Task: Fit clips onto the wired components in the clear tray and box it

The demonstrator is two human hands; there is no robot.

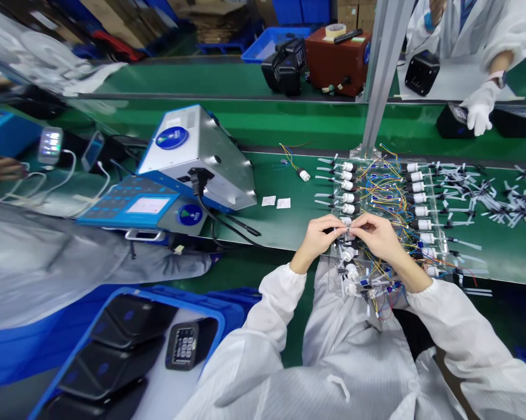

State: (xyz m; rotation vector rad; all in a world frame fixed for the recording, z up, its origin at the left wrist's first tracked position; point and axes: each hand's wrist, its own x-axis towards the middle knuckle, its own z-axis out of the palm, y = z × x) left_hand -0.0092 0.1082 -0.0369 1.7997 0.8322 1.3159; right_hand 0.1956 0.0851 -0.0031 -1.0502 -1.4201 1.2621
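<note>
My left hand (323, 234) and my right hand (374, 234) meet fingertip to fingertip over the left column of a clear rack (441, 224). Both are closed in a pinch on something too small to make out. White cylindrical parts (420, 210) with black ends stand in two columns on the rack, with thin yellow, red and blue wires (380, 191) tangled between them. Pale strips stick out from the sides of the columns. One loose white part (304, 174) with coloured wires lies on the green bench, left of the rack.
Black pieces with pale strips (486, 195) are heaped right of the rack. Two paper labels (283, 203) and a metal-cased machine (202, 157) are to the left. A metal post (383, 76) rises behind the rack. A co-worker's gloved hand (479, 109) is across the bench.
</note>
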